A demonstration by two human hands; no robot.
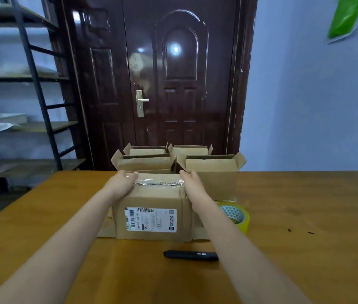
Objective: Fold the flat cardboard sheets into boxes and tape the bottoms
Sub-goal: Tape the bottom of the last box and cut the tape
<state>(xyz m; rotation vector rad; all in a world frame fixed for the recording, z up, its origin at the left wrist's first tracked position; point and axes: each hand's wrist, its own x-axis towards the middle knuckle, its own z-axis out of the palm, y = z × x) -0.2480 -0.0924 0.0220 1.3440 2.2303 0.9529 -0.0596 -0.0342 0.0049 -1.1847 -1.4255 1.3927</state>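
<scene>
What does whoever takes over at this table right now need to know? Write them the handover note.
Left hand: flat, open, on the left end of the taped box.
Right hand: flat, open, on its right end. Neither grips anything.
The box sits upside down at the table's middle, clear tape across its seam, shipping label facing you.
Tape roll lies just right of the box; black cutter lies in front of it.
Done: four open boxes stand at the far edge, flaps up.
Left: turn this box over and set it with them. No flat sheets are in view.
</scene>
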